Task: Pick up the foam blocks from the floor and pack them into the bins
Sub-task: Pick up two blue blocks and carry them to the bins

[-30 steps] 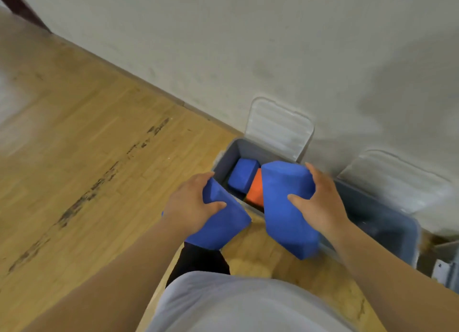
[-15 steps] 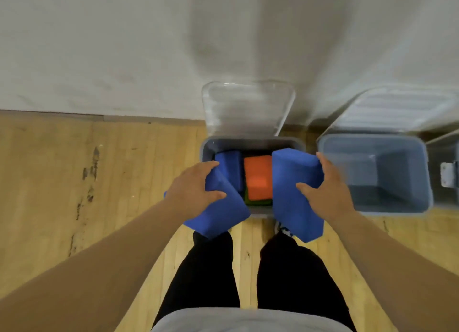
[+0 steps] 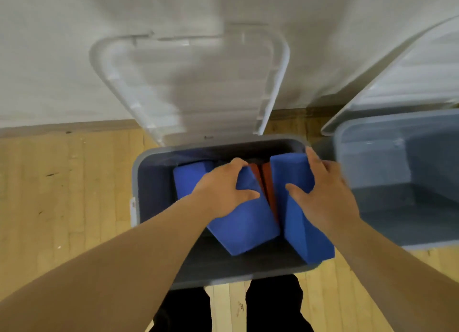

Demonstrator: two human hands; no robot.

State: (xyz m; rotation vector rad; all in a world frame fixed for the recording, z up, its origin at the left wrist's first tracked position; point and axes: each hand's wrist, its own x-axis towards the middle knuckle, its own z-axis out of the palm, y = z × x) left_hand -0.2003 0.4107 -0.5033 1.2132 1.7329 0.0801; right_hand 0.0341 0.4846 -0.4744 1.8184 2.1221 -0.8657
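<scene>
head view: i saw the left hand (image 3: 221, 190) gripping the left blue block (image 3: 246, 224), the right hand (image 3: 327, 195) gripping the right blue block (image 3: 298, 222), both over the open grey bin (image 3: 135, 172).

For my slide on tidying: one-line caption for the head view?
Left hand grips a blue block, right hand a second blue block, flanking an orange block in the grey bin.

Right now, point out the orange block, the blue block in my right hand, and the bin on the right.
Orange block (image 3: 269, 183), head view: its visible middle strip.
Right blue block (image 3: 308, 232), head view: its lower front face.
Right bin (image 3: 377, 162), head view: its inner far wall.
</scene>
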